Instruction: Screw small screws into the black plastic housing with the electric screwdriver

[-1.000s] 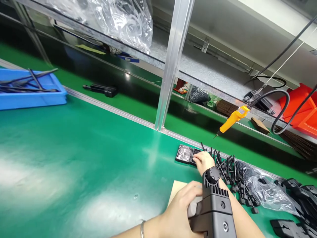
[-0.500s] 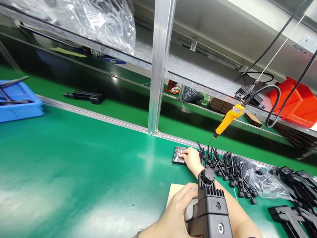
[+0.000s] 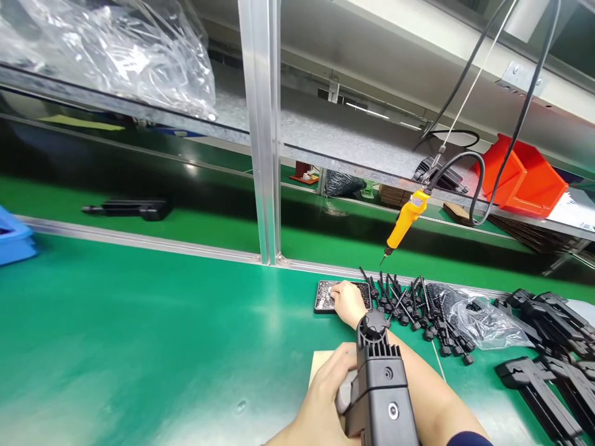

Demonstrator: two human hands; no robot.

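My left hand point(image 3: 325, 390) grips a black finned plastic housing point(image 3: 381, 390) that stands upright over a small brown card point(image 3: 318, 365) on the green mat. My right hand point(image 3: 348, 302) reaches forward past the housing, its fingers down in a black tray of small screws point(image 3: 323, 297) near the rail. Whether the fingers hold a screw is hidden. Just right of the tray lies a heap of black cable parts point(image 3: 409, 303).
A yellow electric screwdriver point(image 3: 403, 224) hangs on its cord above the heap. A clear plastic bag point(image 3: 483, 319) and more black housings point(image 3: 543, 347) lie at right. An aluminium post point(image 3: 263, 130) rises at centre. A blue bin point(image 3: 13, 238) sits at far left, a red bin point(image 3: 520, 176) on the shelf.
My right hand slid left from the right tray compartment onto the left one. The view swung right, pushing the blue bin to the edge. My left hand kept its hold.
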